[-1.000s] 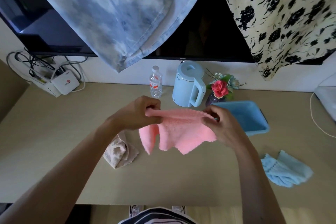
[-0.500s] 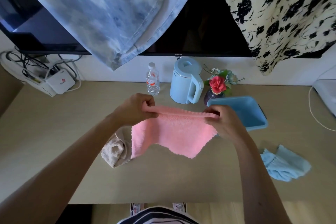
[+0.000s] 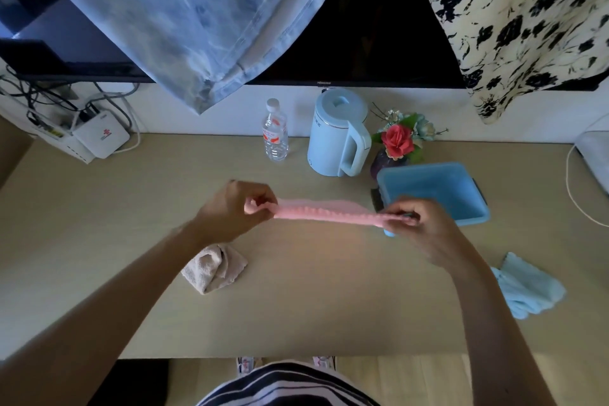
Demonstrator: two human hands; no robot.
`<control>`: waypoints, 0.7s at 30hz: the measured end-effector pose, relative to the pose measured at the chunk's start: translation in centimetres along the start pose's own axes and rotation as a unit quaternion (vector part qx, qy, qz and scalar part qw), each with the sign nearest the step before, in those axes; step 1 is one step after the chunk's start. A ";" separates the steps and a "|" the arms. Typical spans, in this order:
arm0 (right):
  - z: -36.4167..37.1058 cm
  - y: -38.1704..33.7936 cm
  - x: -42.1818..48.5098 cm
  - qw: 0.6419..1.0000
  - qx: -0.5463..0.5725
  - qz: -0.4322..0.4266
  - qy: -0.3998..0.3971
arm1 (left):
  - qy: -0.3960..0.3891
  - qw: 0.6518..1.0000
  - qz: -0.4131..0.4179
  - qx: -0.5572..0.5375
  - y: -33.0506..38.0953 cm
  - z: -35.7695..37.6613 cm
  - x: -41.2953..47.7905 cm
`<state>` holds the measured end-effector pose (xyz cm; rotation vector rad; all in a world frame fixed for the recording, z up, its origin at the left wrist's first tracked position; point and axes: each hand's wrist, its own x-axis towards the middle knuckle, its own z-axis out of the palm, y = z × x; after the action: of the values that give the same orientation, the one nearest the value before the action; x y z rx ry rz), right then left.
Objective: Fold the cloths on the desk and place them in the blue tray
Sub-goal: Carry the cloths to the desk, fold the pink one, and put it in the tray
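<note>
A pink cloth is stretched flat and edge-on above the desk, seen as a thin band. My left hand pinches its left end and my right hand pinches its right end. The blue tray sits just behind my right hand, with nothing visible inside. A crumpled beige cloth lies on the desk under my left wrist. A light blue cloth lies bunched at the right, near the front edge.
Along the back of the desk stand a water bottle, a pale blue kettle and a vase of flowers. A white router with cables sits back left. Garments hang over a dark screen above.
The pink cloth hung down loosely from both hands before. Now it is pulled taut and lifted level, so only its edge shows. My hands have moved further apart.
</note>
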<state>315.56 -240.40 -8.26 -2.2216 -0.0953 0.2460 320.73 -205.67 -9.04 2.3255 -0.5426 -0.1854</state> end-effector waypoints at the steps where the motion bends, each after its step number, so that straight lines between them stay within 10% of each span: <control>1: 0.6 0.7 -0.5 1.000 0.000 0.013 -0.027 | -0.016 1.000 -0.008 0.002 -0.3 0.8 -0.7; 11: 10.6 11.1 -5.1 0.956 -0.035 0.164 -0.242 | -0.221 0.968 -0.113 0.023 -7.6 11.7 -9.0; 21: 13.2 14.4 -3.7 0.974 -0.009 0.218 -0.069 | -0.160 0.973 -0.167 -0.011 -9.6 14.5 -7.0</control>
<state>308.93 -239.62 -26.98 -2.2208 0.3212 0.6405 313.42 -205.56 -26.30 2.3656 -0.2935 -0.7319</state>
